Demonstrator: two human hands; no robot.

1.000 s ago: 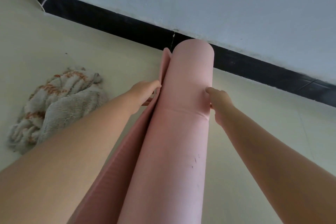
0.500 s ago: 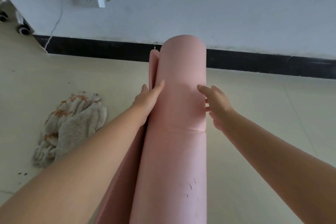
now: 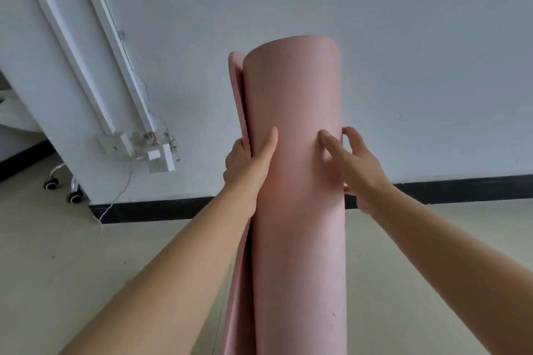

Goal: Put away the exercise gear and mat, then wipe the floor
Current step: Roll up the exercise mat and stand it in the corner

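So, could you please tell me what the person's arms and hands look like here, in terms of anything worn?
Both forearms are bare as far as the frame shows, with no sleeves. The left hand and right hand wear no gloves, and no rings, watch or bands are visible.

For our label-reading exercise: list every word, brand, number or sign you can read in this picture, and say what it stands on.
None can be read.
Pink mat: plain, no print shows.
Wall sockets: any marking is too small and blurred to read.
Wall: bare, no sign.
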